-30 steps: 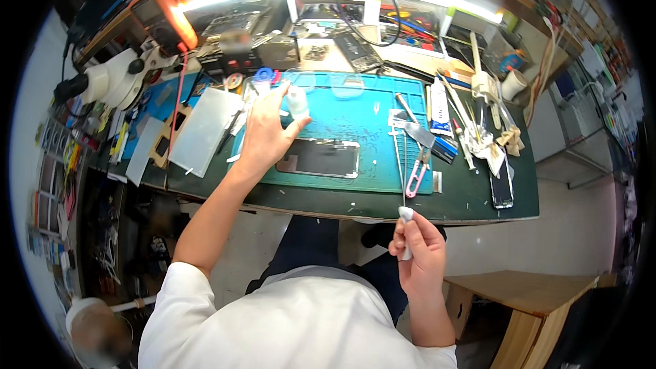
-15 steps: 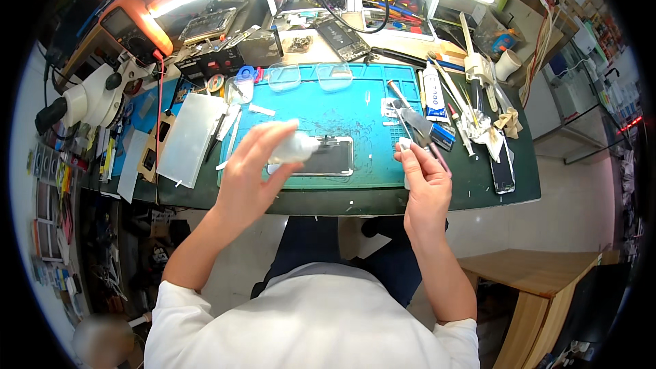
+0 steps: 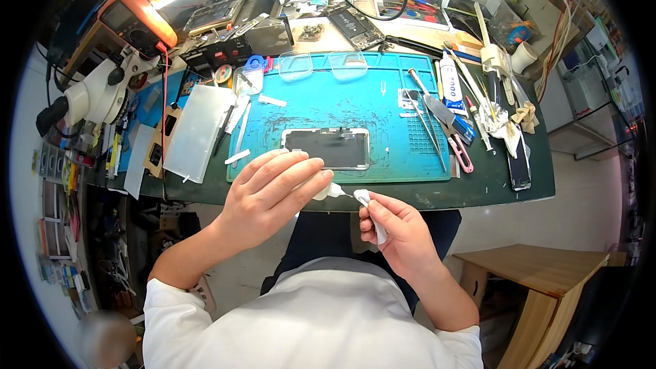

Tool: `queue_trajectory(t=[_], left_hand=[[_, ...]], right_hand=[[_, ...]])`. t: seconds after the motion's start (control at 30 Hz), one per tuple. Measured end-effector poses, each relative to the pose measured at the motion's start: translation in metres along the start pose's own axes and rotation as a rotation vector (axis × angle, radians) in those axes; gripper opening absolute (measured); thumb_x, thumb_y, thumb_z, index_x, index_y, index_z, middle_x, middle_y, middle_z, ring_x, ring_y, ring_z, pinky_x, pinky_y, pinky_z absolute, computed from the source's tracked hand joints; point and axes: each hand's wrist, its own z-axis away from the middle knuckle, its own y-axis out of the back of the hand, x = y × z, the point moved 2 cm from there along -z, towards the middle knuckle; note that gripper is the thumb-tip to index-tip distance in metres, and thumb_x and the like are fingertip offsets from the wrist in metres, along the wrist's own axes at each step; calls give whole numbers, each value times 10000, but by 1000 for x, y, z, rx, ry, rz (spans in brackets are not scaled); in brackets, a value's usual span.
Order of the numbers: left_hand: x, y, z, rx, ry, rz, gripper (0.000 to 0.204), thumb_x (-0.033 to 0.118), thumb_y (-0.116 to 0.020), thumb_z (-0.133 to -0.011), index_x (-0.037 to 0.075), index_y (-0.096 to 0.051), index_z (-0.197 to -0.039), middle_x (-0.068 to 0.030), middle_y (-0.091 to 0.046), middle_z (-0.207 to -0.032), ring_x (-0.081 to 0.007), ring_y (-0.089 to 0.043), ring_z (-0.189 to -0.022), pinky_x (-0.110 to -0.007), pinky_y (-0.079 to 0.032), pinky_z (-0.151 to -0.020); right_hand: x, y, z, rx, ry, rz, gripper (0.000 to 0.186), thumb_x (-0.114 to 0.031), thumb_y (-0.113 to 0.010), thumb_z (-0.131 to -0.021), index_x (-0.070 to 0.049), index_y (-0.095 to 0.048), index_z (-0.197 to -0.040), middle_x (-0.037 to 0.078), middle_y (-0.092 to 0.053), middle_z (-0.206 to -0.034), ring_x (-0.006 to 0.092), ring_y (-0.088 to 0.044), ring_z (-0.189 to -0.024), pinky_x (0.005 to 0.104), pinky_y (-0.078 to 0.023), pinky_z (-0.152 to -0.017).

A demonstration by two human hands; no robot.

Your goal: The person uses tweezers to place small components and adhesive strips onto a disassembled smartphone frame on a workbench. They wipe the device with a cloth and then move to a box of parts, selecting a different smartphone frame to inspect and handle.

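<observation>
The mat (image 3: 314,106) is blue and lies on the dark table (image 3: 164,189). In front of its near edge are the two hands of the person, both raised. The left hand (image 3: 266,199) is over the left part of this edge; its fingers are close together and bent around a white bottle (image 3: 324,193), clamped on it (most of the bottle is hidden behind them, and the thumb also). The narrow tip of the bottle points to the right, away from the mat's left side. Also before the near edge, the right hand (image 3: 403,231) has thumb and forefinger clamped on a folded white cloth (image 3: 371,219), with the other fingers curled under. The tip is just beside the top of the cloth; whether they touch, I cannot tell.

The dark screen (image 3: 328,150) lies flat on the mat, near the middle of its near edge, and no finger is clamped on it. On the right part of the mat lie tweezers (image 3: 430,130). At the far edge of the mat are two clear trays (image 3: 348,66), side by side. Beyond its right edge lies a tube (image 3: 451,83), and farther right, a phone (image 3: 519,172).
</observation>
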Motion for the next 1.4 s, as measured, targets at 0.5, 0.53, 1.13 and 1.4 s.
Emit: queue_trajectory(t=[0.5, 0.53, 1.13, 1.4], left_hand=[[0, -1, 1, -6, -5, -10, 357, 119, -680, -856, 73, -728, -1207, -74, -709, -1240, -251, -667, -1156, -402, -519, -1001], [0, -1, 1, -5, -5, -11, 356, 119, -679, -857, 72, -728, -1206, -74, -709, -1239, -251, -668, -1156, -403, -519, -1002], [-102, -65, -4, 231, 695, 610, 456, 154, -802, -891, 20, -644, -1298, -81, -727, -1159, -189, -700, -1054, -326, -542, -915], [-103, -76, -2, 156, 811, 695, 657, 96, -815, -860, 64, -540, -1456, -110, -677, -1302, -210, -698, -1081, -362, -559, -953]], right_hand=[[1, 0, 1, -54, -79, -52, 395, -146, -632, -1053, 35, -583, -1401, 62, -696, -1049, 112, -671, -896, 277, -598, -775], [1, 0, 1, -56, -78, -55, 395, -146, -633, -1052, 35, -584, -1399, 62, -695, -1049, 112, -671, -896, 277, -598, -774], [-90, 12, -56, -2, 1255, 1893, 419, 77, -669, -777, -61, -733, -1167, 60, -640, -924, 233, -606, -775, 341, -493, -658], [-95, 4, -78, -208, 1160, 2056, 384, 3, -683, -770, -84, -721, -1142, 36, -621, -994, 214, -606, -870, 359, -490, -747]])
